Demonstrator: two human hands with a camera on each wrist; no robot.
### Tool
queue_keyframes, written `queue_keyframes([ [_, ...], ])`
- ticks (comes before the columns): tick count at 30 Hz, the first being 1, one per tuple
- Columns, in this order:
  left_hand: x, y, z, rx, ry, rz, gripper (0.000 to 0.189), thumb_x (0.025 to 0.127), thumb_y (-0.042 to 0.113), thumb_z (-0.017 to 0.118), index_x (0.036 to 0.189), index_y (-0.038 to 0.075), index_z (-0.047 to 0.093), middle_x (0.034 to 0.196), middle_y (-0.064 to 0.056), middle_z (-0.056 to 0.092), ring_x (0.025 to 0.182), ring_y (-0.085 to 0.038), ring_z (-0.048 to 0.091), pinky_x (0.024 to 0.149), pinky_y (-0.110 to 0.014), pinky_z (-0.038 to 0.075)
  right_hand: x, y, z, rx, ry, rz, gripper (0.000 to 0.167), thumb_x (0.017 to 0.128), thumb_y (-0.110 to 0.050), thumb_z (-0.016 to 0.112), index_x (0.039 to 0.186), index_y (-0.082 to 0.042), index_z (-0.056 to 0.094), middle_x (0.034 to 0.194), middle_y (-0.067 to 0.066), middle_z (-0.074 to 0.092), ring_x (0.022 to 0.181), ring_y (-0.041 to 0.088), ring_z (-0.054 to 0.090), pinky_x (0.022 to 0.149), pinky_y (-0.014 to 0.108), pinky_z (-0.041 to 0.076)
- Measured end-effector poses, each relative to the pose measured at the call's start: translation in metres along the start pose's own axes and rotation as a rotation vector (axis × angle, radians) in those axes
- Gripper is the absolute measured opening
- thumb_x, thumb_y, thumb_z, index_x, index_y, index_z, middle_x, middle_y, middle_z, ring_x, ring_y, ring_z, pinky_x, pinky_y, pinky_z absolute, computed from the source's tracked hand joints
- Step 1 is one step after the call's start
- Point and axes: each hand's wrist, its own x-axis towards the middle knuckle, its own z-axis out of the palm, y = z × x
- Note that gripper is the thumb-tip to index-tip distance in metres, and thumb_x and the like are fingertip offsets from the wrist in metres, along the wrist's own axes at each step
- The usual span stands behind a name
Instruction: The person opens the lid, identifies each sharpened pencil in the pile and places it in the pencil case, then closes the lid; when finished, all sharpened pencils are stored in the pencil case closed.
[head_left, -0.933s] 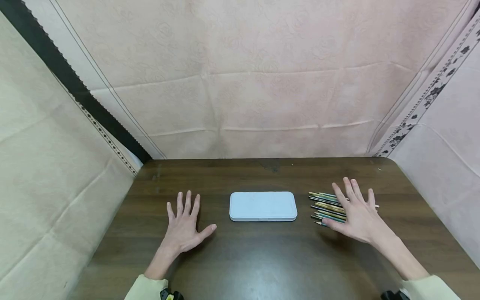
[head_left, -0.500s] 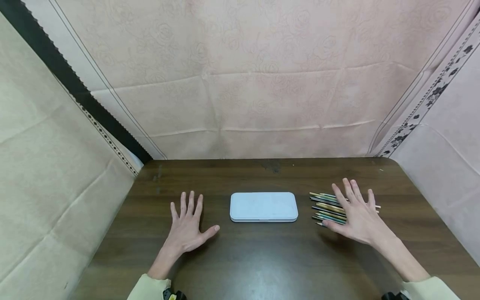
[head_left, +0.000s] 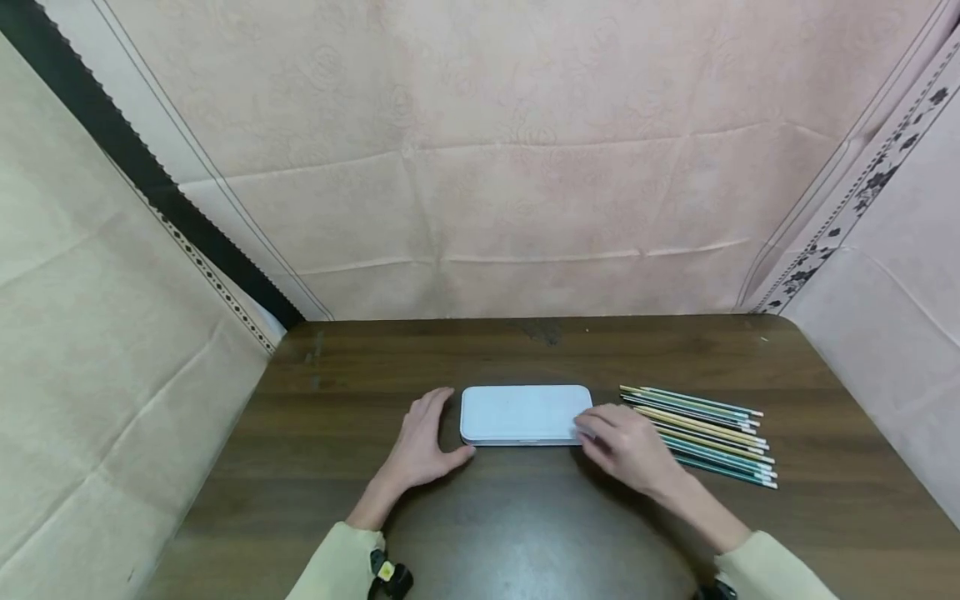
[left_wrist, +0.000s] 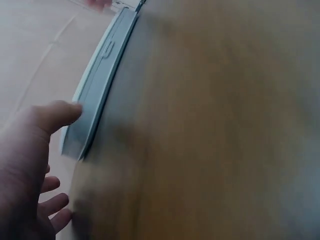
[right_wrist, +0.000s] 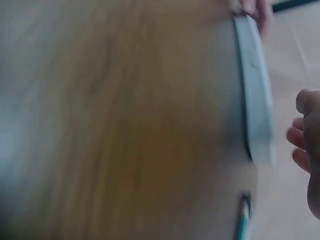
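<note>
Head cam: L hand, thumb spread wide, at L end of pale-blue flat rectangular case on brown wood-grain table; R hand, fingers loosely bent, hides case's R front corner, contact unclear. Far R, yellow & blue-green slim pencils, some L ends hidden. L-wrist cam adds case's front clasp; R-wrist cam, blurry, shows gap btwn R fingers & case.

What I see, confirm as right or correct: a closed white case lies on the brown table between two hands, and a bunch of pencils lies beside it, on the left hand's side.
The side is wrong: the head view shows the pencils on the right hand side of the white case. The rest stands.
</note>
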Motion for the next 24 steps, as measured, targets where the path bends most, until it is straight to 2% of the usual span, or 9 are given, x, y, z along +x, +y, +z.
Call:
queue_keyframes([
  [3,0.009,0.003,0.009,-0.002,-0.053,0.009,0.102,0.076,0.047,0.084,0.153,0.004,0.032,0.152,-0.014,0.039,0.136,-0.033,0.035,0.107,-0.056,0.027,0.008,-0.006,0.021,-0.029,-0.08,-0.014,0.029,0.082,-0.015,0.08,0.108,-0.004,0.074,0.11,0.011,0.071,0.1,0.026,0.066,0.079,0.042,0.053],
  [7,0.017,0.006,0.015,-0.006,-0.069,0.017,0.105,0.075,0.047,0.085,0.154,0.005,0.031,0.151,-0.012,0.043,0.133,-0.032,0.036,0.105,-0.055,0.026,0.015,-0.009,0.038,-0.04,-0.114,-0.044,0.042,0.075,-0.014,0.087,0.113,-0.004,0.073,0.119,0.013,0.069,0.111,0.029,0.063,0.088,0.049,0.05],
  [10,0.018,0.007,0.017,-0.009,-0.053,0.014,0.102,0.074,0.044,0.087,0.153,0.005,0.035,0.147,-0.012,0.047,0.13,-0.033,0.039,0.103,-0.055,0.026,0.017,-0.009,0.044,-0.033,-0.113,-0.068,0.046,0.072,-0.015,0.089,0.113,-0.004,0.073,0.118,0.013,0.069,0.111,0.03,0.063,0.09,0.054,0.049],
  [14,0.018,0.006,0.018,-0.021,-0.036,0.002,0.099,0.074,0.041,0.088,0.151,0.006,0.038,0.144,-0.012,0.05,0.129,-0.033,0.04,0.103,-0.055,0.025,0.016,-0.009,0.049,-0.037,-0.107,-0.085,0.041,0.073,-0.017,0.089,0.11,-0.005,0.075,0.114,0.013,0.07,0.108,0.031,0.064,0.089,0.058,0.049],
  [19,0.018,0.003,0.021,-0.02,-0.04,-0.003,0.098,0.076,0.043,0.087,0.152,0.008,0.037,0.144,-0.011,0.05,0.131,-0.032,0.039,0.105,-0.054,0.023,0.016,-0.008,0.052,-0.074,-0.101,-0.108,0.038,0.074,-0.019,0.088,0.108,-0.005,0.075,0.112,0.012,0.071,0.106,0.03,0.065,0.088,0.057,0.05],
  [24,0.018,0.001,0.023,-0.017,-0.031,0.011,0.099,0.075,0.044,0.087,0.152,0.008,0.037,0.143,-0.011,0.051,0.13,-0.033,0.039,0.104,-0.054,0.024,0.016,-0.006,0.056,-0.159,-0.101,-0.167,0.033,0.078,-0.022,0.085,0.105,-0.006,0.074,0.108,0.012,0.072,0.1,0.029,0.067,0.084,0.054,0.053],
])
